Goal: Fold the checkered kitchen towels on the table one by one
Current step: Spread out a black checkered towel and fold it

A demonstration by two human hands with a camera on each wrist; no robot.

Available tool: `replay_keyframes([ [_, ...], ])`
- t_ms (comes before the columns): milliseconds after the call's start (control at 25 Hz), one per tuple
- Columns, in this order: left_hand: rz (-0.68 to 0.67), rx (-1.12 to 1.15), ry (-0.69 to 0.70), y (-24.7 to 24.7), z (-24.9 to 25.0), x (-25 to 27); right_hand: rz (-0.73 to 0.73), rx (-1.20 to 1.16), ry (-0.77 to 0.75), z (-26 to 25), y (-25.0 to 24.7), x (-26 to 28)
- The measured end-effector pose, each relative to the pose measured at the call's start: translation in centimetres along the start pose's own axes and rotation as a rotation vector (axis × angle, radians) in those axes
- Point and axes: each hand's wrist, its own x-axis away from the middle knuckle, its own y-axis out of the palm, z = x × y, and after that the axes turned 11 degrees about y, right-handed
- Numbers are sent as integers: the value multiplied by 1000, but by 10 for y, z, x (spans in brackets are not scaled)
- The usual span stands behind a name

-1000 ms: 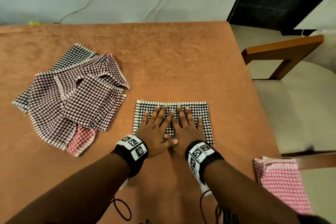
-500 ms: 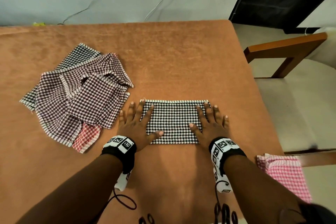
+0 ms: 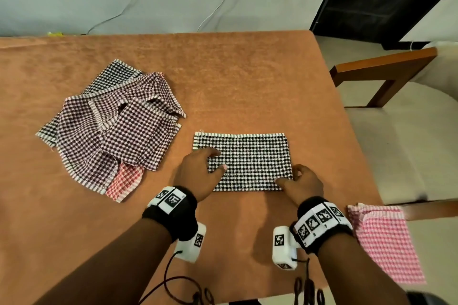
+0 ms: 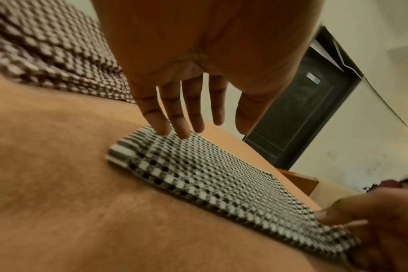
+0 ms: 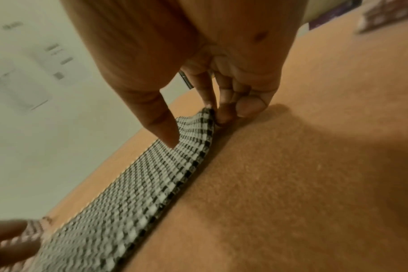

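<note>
A black-and-white checkered towel (image 3: 247, 161) lies folded as a flat rectangle on the brown table (image 3: 247, 69). My left hand (image 3: 213, 160) is at its left end, fingers straight, their tips touching the cloth (image 4: 210, 176). My right hand (image 3: 290, 177) is at the towel's near right corner. In the right wrist view the thumb lies on top and the fingers (image 5: 224, 114) curl under the right edge of the towel (image 5: 140, 184), which is lifted slightly off the table. A loose heap of unfolded checkered towels (image 3: 111, 126) sits to the left.
A pink checkered towel (image 3: 386, 242) hangs over the wooden chair at the near right, beyond the table's right edge. Another chair back (image 3: 384, 67) stands further right. Black cables (image 3: 178, 287) trail at the near table edge.
Both hands slid from the towel's middle out to its ends. The right hand then curled onto the near right corner and raised that edge; the left hand's fingertips stay on the left end.
</note>
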Motion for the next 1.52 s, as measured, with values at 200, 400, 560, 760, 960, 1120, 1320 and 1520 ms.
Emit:
replay_keyframes([
  [200,-55,521,-317,10,11,-11,-78,-194,135,-7,5,-4],
  [400,-192,775,-412,9,31,-29,66,-105,-314,-33,39,48],
  [560,-170,874,-398,-3,18,-38,75,123,-668,-56,72,82],
  [760,-15,611,-373,-19,-28,-43,100,398,-772,-73,109,104],
  [960,-38,544,-369,-31,-57,-56,-11,520,-762,-73,132,95],
  [1120,-47,380,-365,-32,-70,-58,-20,586,-802,-59,135,84],
  [1320,-46,71,-269,-46,-55,-46,-34,579,-827,-51,129,81],
  [1520,-287,-293,365,-48,-23,-28,29,522,-766,-69,105,67],
])
